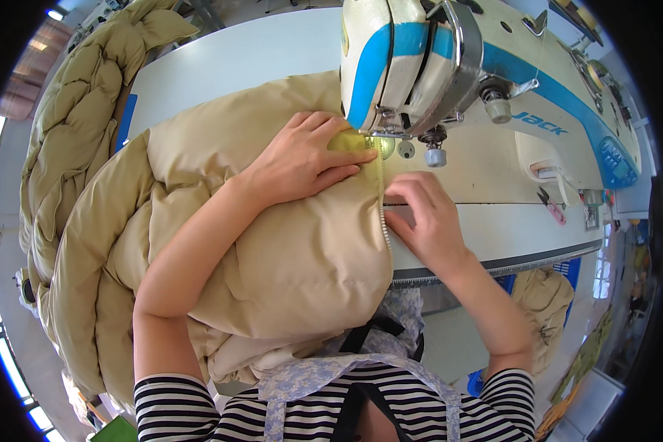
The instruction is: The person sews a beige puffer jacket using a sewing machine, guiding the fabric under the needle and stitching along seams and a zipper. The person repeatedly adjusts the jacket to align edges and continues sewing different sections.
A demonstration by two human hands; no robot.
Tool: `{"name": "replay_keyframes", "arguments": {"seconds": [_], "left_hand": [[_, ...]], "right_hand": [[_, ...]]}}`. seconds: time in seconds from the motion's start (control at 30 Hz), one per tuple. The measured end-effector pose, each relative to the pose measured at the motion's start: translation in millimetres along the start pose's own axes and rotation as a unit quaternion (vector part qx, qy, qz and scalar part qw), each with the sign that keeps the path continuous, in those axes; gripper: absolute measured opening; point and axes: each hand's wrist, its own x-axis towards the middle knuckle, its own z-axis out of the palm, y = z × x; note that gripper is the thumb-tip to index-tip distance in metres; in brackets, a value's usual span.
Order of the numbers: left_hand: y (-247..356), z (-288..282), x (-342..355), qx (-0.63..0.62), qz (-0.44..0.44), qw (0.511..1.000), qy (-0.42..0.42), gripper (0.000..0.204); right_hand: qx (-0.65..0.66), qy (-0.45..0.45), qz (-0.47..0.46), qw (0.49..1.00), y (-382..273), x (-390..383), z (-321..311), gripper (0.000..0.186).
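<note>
A puffy beige padded jacket (pixel 302 250) lies across the sewing table, with a zipper (pixel 384 221) running along its right edge up to the needle area. My left hand (pixel 306 158) lies flat on the fabric, its fingers stretched towards the zipper just below the sewing head. On the other side, my right hand (pixel 426 221) is curled at the zipper edge, thumb and forefinger closed on it. Above both hands stands the white and blue sewing machine (pixel 412 66). Its needle and presser foot are mostly hidden, and a yellowish light falls on the cloth there.
Pink-handled thread snips (pixel 552 208) lie on the table (pixel 214 59) to the right. A ruler strip (pixel 493 264) follows the front edge. More padded beige material (pixel 81 110) hangs over the left side. Below right, a blue crate (pixel 567 272) holds beige cloth (pixel 541 309).
</note>
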Motion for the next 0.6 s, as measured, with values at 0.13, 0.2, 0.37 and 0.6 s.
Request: {"name": "replay_keyframes", "arguments": {"seconds": [0.13, 0.2, 0.37, 0.6], "left_hand": [[50.0, -32.6, -34.9, 0.065, -0.123, 0.99, -0.03, 0.032], [78.0, -49.9, -66.0, 0.069, -0.228, 0.971, -0.022, 0.035], [47.9, -45.2, -128.7, 0.185, -0.332, 0.922, -0.071, 0.047], [-16.4, -49.1, -134.8, 0.158, -0.24, 0.954, -0.085, 0.047]], "right_hand": [[0.12, -0.059, 0.018, 0.991, -48.8, -42.0, -15.3, 0.019], [0.44, -0.174, 0.136, 0.871, -79.6, -70.4, -18.7, 0.032], [0.626, -0.39, 0.393, 0.549, -106.1, -103.9, 5.2, 0.042], [0.624, -0.314, 0.442, 0.563, -133.2, -118.6, 6.2, 0.034]]}}
